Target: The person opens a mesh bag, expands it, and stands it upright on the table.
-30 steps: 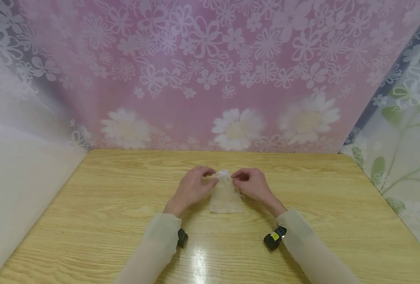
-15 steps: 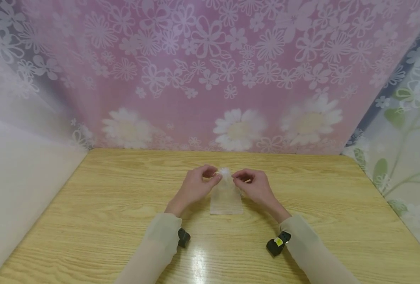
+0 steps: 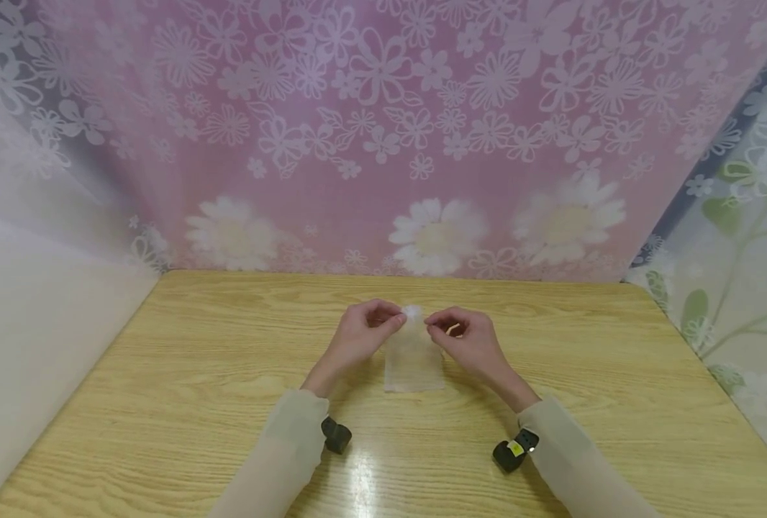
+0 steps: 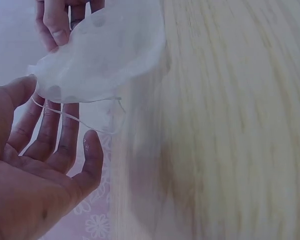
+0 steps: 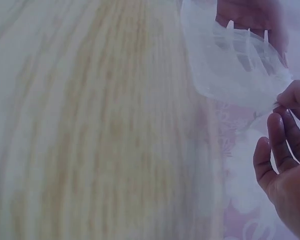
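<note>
A sheer white drawstring pouch (image 3: pixel 414 363) stands out pale against the wood, its bottom edge toward me. My left hand (image 3: pixel 365 329) pinches the left side of its mouth between thumb and fingers. In the left wrist view, a thin cord loop (image 4: pixel 80 120) dangles below the pouch near the left fingers. My right hand (image 3: pixel 468 334) pinches at the right side of the mouth; in the right wrist view, thumb and index finger meet at the pouch's corner, with a short cord end (image 5: pixel 256 116) hanging there. Left fingers show through the thin fabric in that view.
The wooden table (image 3: pixel 196 403) spreads around both hands. A pink flowered curtain (image 3: pixel 332 201) hangs behind its far edge, with pale hangings at left and right. Each wrist wears a black camera (image 3: pixel 337 435).
Both hands have shifted slightly, the right wrist moving a little right and toward me. The pouch's top looks less bunched. The cord seen beside it earlier is hard to make out now.
</note>
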Tool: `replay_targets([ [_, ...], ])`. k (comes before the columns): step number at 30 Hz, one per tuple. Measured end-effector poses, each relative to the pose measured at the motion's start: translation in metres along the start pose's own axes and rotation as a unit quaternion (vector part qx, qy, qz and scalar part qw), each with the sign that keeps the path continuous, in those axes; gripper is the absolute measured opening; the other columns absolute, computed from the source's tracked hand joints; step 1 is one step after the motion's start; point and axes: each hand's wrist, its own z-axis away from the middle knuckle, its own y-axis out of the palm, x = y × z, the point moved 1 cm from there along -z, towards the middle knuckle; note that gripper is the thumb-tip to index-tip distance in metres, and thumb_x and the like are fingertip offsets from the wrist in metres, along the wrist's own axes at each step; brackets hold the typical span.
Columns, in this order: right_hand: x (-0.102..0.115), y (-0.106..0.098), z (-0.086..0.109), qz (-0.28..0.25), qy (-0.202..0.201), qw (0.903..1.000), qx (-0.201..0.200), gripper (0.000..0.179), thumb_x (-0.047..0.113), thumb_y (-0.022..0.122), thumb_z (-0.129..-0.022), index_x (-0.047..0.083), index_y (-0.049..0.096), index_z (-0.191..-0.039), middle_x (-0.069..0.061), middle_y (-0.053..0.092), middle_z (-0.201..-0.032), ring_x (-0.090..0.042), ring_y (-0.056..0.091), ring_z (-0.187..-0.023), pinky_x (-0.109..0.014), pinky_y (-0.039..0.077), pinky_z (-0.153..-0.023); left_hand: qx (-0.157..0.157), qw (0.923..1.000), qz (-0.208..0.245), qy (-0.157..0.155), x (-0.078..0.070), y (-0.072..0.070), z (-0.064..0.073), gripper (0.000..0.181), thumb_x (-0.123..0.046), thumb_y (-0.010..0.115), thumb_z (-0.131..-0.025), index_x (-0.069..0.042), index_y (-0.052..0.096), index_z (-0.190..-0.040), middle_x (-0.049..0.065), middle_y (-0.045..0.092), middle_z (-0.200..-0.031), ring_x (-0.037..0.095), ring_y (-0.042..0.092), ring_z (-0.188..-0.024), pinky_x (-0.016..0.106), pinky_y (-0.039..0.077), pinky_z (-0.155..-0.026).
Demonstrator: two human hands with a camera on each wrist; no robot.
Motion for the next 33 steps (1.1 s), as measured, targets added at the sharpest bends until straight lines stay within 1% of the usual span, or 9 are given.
replay_targets([
  [3, 0.002, -0.002, 0.002, -0.002, -0.015, 0.9999, -0.003, 0.01, 0.01, 0.073, -0.094, 0.007, 0.078, -0.102, -0.005, 0.077, -0.092, -0.01, 0.066, -0.079, -0.022, 0.054, -0.071, -0.001, 0.9999, 0.01, -0.001, -0.002, 0.0, 0.002, 0.019, -0.032, 0.069, -0.099, -0.019, 0.073, -0.113, 0.0, 0.075, -0.111, 0.018, 0.07, -0.105, 0.036, 0.058, -0.088],
  [9, 0.008, -0.005, 0.007, -0.017, -0.045, 0.9988, -0.011, 0.01, 0.008, 0.074, -0.093, 0.005, 0.078, -0.102, -0.005, 0.077, -0.094, -0.006, 0.066, -0.079, -0.023, 0.056, -0.072, -0.007, 0.9994, 0.031, 0.009, -0.005, 0.0, 0.007, 0.019, -0.032, 0.069, -0.099, -0.02, 0.072, -0.113, 0.0, 0.074, -0.111, 0.017, 0.069, -0.103, 0.032, 0.057, -0.079],
  [14, 0.014, -0.008, 0.012, -0.047, -0.064, 0.9967, -0.014, 0.009, 0.006, 0.073, -0.093, 0.008, 0.078, -0.101, -0.007, 0.076, -0.095, -0.009, 0.067, -0.077, -0.022, 0.056, -0.07, -0.004, 0.9981, 0.054, 0.029, -0.008, 0.0, 0.014, 0.018, -0.029, 0.069, -0.099, -0.018, 0.072, -0.113, 0.002, 0.075, -0.112, 0.017, 0.07, -0.104, 0.032, 0.057, -0.082],
  [19, 0.018, -0.012, 0.017, -0.072, -0.07, 0.9948, -0.015, 0.01, 0.005, 0.073, -0.093, 0.01, 0.077, -0.1, -0.009, 0.075, -0.095, -0.009, 0.067, -0.078, -0.022, 0.055, -0.07, 0.006, 0.9969, 0.067, 0.039, -0.011, -0.001, 0.018, 0.017, -0.027, 0.07, -0.099, -0.016, 0.072, -0.113, 0.004, 0.075, -0.113, 0.016, 0.07, -0.104, 0.033, 0.058, -0.088],
  [25, 0.019, -0.016, 0.019, -0.08, -0.07, 0.9941, -0.022, 0.011, 0.006, 0.074, -0.093, 0.01, 0.077, -0.103, -0.009, 0.074, -0.098, -0.005, 0.066, -0.085, -0.02, 0.056, -0.074, 0.029, 0.9962, 0.069, 0.044, -0.014, -0.003, 0.022, 0.016, -0.026, 0.07, -0.099, -0.017, 0.072, -0.111, 0.003, 0.074, -0.112, 0.015, 0.07, -0.102, 0.032, 0.057, -0.088],
  [28, 0.02, -0.017, 0.019, -0.081, -0.076, 0.9937, -0.016, 0.014, 0.006, 0.074, -0.093, 0.011, 0.077, -0.106, -0.01, 0.074, -0.103, -0.005, 0.067, -0.09, -0.021, 0.056, -0.076, 0.044, 0.9953, 0.069, 0.052, -0.016, -0.003, 0.024, 0.015, -0.026, 0.07, -0.099, -0.017, 0.072, -0.111, 0.002, 0.074, -0.112, 0.016, 0.07, -0.102, 0.033, 0.057, -0.088],
  [33, 0.025, -0.017, 0.02, -0.089, -0.079, 0.9928, 0.001, 0.015, 0.005, 0.074, -0.093, 0.01, 0.076, -0.107, -0.01, 0.075, -0.105, -0.009, 0.068, -0.091, -0.023, 0.057, -0.078, 0.061, 0.9936, 0.072, 0.063, -0.019, -0.002, 0.027, 0.014, -0.025, 0.069, -0.1, -0.017, 0.072, -0.111, 0.002, 0.073, -0.111, 0.023, 0.071, -0.104, 0.034, 0.057, -0.088],
])
